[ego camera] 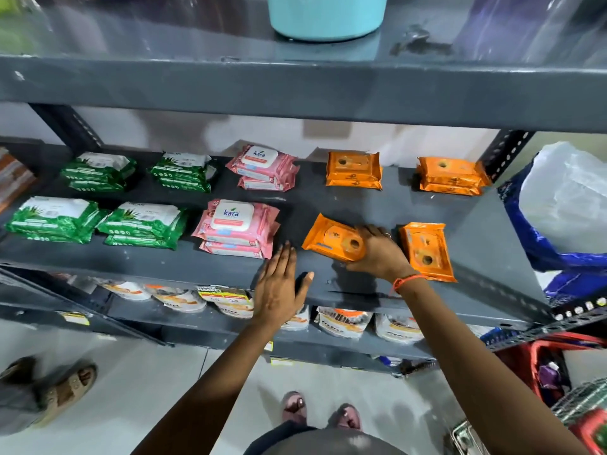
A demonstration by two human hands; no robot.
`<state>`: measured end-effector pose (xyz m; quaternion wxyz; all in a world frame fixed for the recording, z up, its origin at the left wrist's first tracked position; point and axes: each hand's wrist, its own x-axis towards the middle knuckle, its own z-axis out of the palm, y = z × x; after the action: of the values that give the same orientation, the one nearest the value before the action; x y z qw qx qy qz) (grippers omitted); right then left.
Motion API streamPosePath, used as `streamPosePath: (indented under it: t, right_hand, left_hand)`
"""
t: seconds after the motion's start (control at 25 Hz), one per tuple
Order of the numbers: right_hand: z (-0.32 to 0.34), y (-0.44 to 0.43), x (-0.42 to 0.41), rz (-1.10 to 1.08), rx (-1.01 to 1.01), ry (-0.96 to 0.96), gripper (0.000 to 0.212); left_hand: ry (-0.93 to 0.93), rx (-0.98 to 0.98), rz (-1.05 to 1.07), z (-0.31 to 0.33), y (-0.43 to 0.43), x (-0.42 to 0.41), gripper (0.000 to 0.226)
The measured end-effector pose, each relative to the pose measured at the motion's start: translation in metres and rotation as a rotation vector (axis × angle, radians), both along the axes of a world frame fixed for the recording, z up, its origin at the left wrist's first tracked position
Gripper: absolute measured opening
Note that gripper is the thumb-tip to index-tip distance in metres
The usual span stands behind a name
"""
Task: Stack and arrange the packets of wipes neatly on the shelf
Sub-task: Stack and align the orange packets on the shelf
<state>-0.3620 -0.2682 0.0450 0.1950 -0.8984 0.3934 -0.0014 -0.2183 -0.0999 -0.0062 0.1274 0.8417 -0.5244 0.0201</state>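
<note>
On the dark grey shelf (pixel 328 198) lie stacks of wipes packets. Green stacks (pixel 54 220) fill the left, pink stacks (pixel 238 226) the middle, orange stacks (pixel 354 170) the back right. My right hand (pixel 377 252) grips an orange packet (pixel 331 238) at its right end, tilted, on the shelf's front. Another orange packet stack (pixel 427 251) lies just right of that hand. My left hand (pixel 279 284) hovers flat with fingers apart over the shelf's front edge, just left of the held packet, and holds nothing.
A turquoise container (pixel 326 14) stands on the shelf above. Food pouches (pixel 345 320) line the shelf below. A white and blue bag (pixel 565 205) sits to the right, a red basket (pixel 551 366) lower right. Another person's sandalled foot (pixel 62 389) is on the floor at left.
</note>
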Motion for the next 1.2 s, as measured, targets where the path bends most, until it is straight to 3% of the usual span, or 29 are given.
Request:
streamPosePath:
  t: [0.08,0.24,0.32,0.4,0.52,0.64,0.84,1.08,1.2]
  right_hand:
    - [0.003,0.004,0.0,-0.035,-0.049,0.029,0.089]
    - [0.007,0.027,0.015,-0.312,-0.195,-0.017,0.079]
    - [0.009,0.026,0.018,-0.348,-0.254,-0.093,0.062]
    - [0.009,0.015,0.01,-0.218,-0.248,-0.081,0.06]
    - [0.003,-0.001,0.0,0.026,0.094,0.065,0.067]
    - [0.007,-0.005,0.016,0.275,0.009,0.217,0.086]
    - [-0.004,0.007,0.015,0.125,-0.02,0.147,0.087]
    - [0.007,0.001,0.006,0.11,-0.017,0.153,0.087]
    - [0.005,0.0,-0.015,-0.261,-0.171,0.018,0.072]
  left_hand:
    - [-0.001,0.028,-0.004,0.0,0.0,0.0,0.069]
    - [0.001,0.046,-0.003,0.0,0.001,0.001,0.069]
    - [-0.001,0.051,-0.009,0.0,0.001,0.001,0.071]
    - [-0.002,0.063,-0.016,0.0,0.001,0.002,0.073]
    - [-0.005,0.063,-0.02,-0.001,0.0,0.002,0.074]
    - [-0.021,0.077,-0.019,-0.001,0.001,0.002,0.076]
    - [-0.042,0.112,-0.034,-0.003,0.001,0.001,0.081]
    - [-0.06,0.127,-0.048,-0.005,-0.001,0.001,0.079]
    - [-0.058,0.132,-0.05,-0.006,-0.001,0.001,0.078]
